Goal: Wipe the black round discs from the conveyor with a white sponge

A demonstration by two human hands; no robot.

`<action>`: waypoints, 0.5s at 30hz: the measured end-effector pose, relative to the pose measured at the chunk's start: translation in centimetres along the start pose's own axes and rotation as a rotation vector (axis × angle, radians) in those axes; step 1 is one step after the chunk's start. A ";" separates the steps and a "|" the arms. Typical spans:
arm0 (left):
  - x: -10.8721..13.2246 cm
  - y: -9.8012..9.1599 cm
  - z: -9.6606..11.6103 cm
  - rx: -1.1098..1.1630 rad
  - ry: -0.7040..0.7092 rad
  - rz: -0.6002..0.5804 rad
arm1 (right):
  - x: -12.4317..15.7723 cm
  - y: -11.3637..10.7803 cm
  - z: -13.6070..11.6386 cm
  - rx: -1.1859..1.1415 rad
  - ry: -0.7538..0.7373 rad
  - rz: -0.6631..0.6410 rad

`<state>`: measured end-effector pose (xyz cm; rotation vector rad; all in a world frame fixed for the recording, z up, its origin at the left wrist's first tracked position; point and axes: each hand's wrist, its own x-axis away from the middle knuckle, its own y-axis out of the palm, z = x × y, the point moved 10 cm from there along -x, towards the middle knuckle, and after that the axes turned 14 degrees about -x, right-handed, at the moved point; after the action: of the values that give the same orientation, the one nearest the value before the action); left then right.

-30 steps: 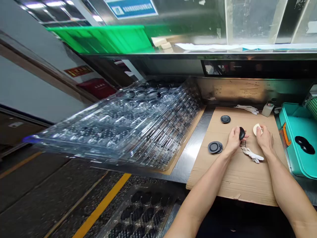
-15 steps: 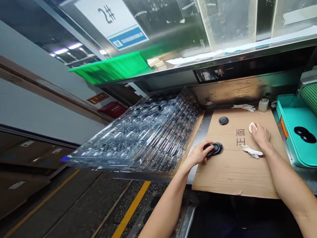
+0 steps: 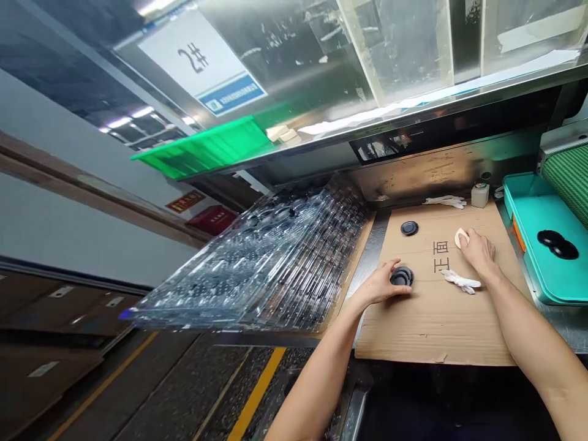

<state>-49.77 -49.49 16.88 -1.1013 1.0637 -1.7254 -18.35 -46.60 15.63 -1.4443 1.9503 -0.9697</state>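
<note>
In the head view my left hand (image 3: 379, 285) has thumb and fingers spread around a small group of black round parts (image 3: 402, 277) lying on the cardboard sheet (image 3: 413, 331); the thumb lies along their near side. How many parts overlap there I cannot tell. Pinched in my right hand (image 3: 478, 250) is a white round-edged pad (image 3: 460, 238), just above or on the cardboard. A single black round part (image 3: 409, 228) sits farther back. Between my hands, toward the right, lies a crumpled white glove (image 3: 460, 282).
Stacked clear plastic trays (image 3: 257, 269) rise at the left. To the right stands a turquoise bin (image 3: 546, 282) with black round parts, beside a green conveyor belt (image 3: 569, 171). A small bottle (image 3: 480, 195) and another white glove (image 3: 445, 201) are at the back, beneath a metal shelf holding a green bin (image 3: 206, 150).
My left hand has let go of the black part it was gripping; that part now lies against the other one. My right hand still holds the white pad. The view has shifted slightly.
</note>
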 end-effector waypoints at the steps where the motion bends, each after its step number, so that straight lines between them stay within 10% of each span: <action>1: 0.0 0.3 0.4 -0.029 0.018 -0.019 | 0.1 0.0 -0.2 -0.001 -0.012 -0.012; 9: -1.0 1.0 2.6 -0.214 0.124 -0.058 | 2.5 -2.8 -2.3 0.073 0.023 -0.010; 15: -1.7 2.0 1.3 -0.299 0.070 -0.104 | 18.5 -10.4 -3.1 -0.413 -0.450 0.222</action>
<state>-47.66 -48.86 14.94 -1.3080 1.3618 -1.7335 -20.10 -65.32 25.84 -1.4573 1.9696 -0.1230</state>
